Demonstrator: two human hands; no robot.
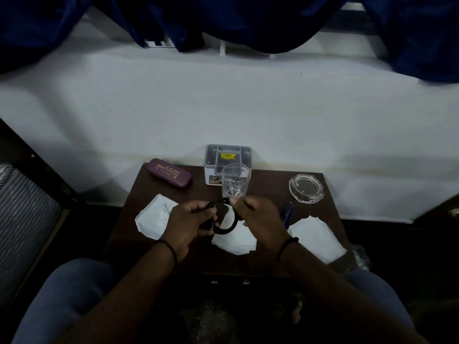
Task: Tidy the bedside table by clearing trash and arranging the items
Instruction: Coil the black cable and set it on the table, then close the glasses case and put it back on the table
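Above the middle of the dark table (268, 259), the left hand (188, 225) and right hand (258, 219) both grip a coiled black cable (227, 229), apparently winding it. Little looks finished: three crumpled white papers (155, 218) lie uncleared on the table. A spectacle case (169, 172), plastic box (228, 161), glass (234, 181) and ashtray (306, 188) sit along the far edge, not obviously arranged.
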